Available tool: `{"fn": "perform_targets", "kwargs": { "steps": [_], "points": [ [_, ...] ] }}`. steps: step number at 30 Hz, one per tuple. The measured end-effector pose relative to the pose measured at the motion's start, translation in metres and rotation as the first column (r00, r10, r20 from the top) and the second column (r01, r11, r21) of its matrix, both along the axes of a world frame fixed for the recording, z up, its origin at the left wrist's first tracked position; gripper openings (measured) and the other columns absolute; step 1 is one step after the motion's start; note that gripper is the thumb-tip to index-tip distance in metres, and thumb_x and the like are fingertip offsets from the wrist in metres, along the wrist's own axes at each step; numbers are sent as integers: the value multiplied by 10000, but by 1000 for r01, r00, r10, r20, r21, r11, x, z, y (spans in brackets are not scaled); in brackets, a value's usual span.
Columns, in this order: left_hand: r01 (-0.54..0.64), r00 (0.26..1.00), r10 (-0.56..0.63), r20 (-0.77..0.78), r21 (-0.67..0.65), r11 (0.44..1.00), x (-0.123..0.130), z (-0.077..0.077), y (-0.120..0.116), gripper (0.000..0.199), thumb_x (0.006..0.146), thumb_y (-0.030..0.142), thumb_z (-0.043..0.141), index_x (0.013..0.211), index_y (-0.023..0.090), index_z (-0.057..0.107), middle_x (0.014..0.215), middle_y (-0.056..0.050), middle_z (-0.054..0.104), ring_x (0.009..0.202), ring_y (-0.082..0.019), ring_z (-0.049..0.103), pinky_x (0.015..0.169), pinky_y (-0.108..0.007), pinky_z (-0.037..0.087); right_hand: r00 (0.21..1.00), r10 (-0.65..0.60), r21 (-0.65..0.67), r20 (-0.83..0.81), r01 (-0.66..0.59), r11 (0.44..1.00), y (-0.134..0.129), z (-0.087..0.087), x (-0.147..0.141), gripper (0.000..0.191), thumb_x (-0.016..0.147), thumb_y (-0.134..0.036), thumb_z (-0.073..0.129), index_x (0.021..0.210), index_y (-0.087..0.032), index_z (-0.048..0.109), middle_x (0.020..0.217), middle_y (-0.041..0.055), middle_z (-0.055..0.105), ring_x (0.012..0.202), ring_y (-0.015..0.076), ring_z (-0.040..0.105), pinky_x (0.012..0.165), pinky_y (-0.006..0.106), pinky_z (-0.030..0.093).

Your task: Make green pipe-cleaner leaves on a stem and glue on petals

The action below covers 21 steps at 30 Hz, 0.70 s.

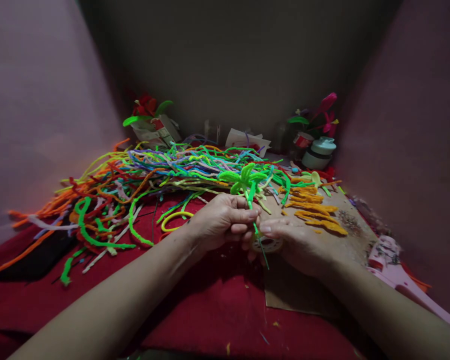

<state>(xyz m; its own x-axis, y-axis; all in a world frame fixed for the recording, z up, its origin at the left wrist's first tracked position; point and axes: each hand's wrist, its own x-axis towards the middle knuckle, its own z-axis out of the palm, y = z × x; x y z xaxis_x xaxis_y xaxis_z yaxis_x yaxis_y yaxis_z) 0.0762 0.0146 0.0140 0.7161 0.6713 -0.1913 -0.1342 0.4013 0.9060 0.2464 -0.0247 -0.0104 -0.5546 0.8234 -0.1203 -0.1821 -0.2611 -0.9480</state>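
Note:
A bright green pipe-cleaner flower (243,179) with several looped petals stands up from a thin stem (263,252) wrapped partway in green. My left hand (219,220) is closed, pinching the stem just below the petals between thumb and fingers. My right hand (302,245) is closed around a roll of tape (272,244), largely hidden under the fingers. Its thumb lies against or very near the wrapped part of the stem. Below both hands the stem's bare dark end sticks out toward me, tilted down to the right.
A big heap of coloured pipe cleaners (187,165) spreads across the red cloth (210,310). Orange shaped pieces (318,212) lie on cardboard (296,292) at right, near a pink glue gun (401,277). A lidded jar (318,152) and finished flowers (328,112) stand behind.

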Motion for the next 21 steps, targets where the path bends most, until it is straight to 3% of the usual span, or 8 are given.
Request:
{"fn": "perform_targets", "kwargs": {
  "steps": [9, 14, 16, 18, 21],
  "points": [
    [-10, 986, 18, 165, -50, 999, 5, -1, -4, 256, 686, 150, 659, 921, 99, 570, 458, 50, 520, 340, -36, 375, 406, -180, 338, 1000, 2, -15, 19, -1, 1000, -1, 0, -1, 280, 730, -267, 624, 952, -129, 727, 892, 102, 709, 737, 170, 612, 747, 332, 463],
    [-26, 982, 29, 185, -18, 1000, 4, -4, -1, 355, 669, 147, 685, 1002, 123, 565, 632, 13, 621, 334, -11, 353, 404, -189, 372, 999, -43, -58, 7, 43, 997, -1, 2, -2, 208, 687, -254, 655, 817, -116, 742, 771, 83, 696, 654, 148, 593, 693, 312, 451],
    [-38, 983, 39, 180, -9, 999, 3, -4, 0, 402, 659, 164, 702, 1033, 128, 557, 653, 9, 630, 334, -13, 357, 395, -188, 371, 1000, -30, -55, -6, 30, 998, -1, 4, -3, 205, 685, -254, 651, 816, -123, 740, 806, 83, 699, 662, 138, 585, 677, 289, 439],
    [-63, 984, 61, 165, 6, 998, 3, -3, 1, 394, 660, 189, 714, 1016, 125, 559, 715, -15, 648, 347, -14, 386, 367, -171, 335, 999, -34, -27, -8, 34, 999, 0, 4, -3, 214, 689, -253, 645, 843, -136, 738, 864, 78, 700, 681, 129, 576, 659, 266, 425],
    [-109, 987, 109, 116, -2, 994, 3, -1, 0, 325, 664, 226, 728, 928, 153, 551, 695, 10, 620, 393, -28, 448, 393, -161, 348, 994, -106, 30, 40, 104, 994, 0, 2, -2, 162, 702, -262, 640, 762, -143, 732, 738, 47, 676, 631, 116, 545, 589, 242, 388]
  ]
}}
